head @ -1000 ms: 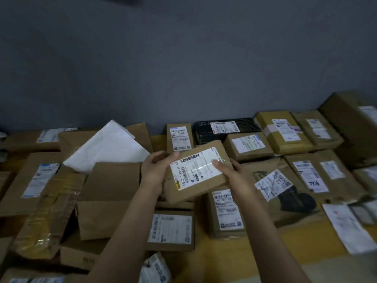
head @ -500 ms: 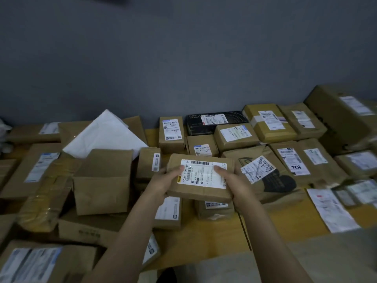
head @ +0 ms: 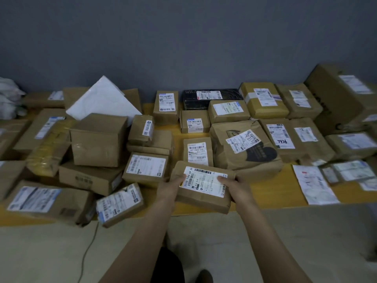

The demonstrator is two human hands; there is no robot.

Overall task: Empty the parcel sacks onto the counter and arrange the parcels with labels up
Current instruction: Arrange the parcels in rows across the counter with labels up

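A flat brown parcel (head: 204, 198) with a white label facing up lies at the front edge of the yellow counter (head: 271, 190). My left hand (head: 170, 187) grips its left end and my right hand (head: 234, 186) grips its right end, thumbs on the label. Just behind it sits a small brown parcel (head: 197, 151), label up. To its left is another labelled parcel (head: 145, 167). To the right lies a large crumpled brown bag parcel (head: 244, 148) with a tilted label.
Several brown boxes cover the counter: a plain box (head: 98, 137) stacked at left, a white envelope (head: 104, 101) behind it, a black parcel (head: 210, 98) at the back, large boxes (head: 342, 94) far right. Loose label sheets (head: 314, 183) lie at right. A cable (head: 87, 250) hangs down.
Both hands have lowered the labelled parcel toward me, from mid-air over the pile down to the counter's front edge. The view has tilted down and shows the floor.
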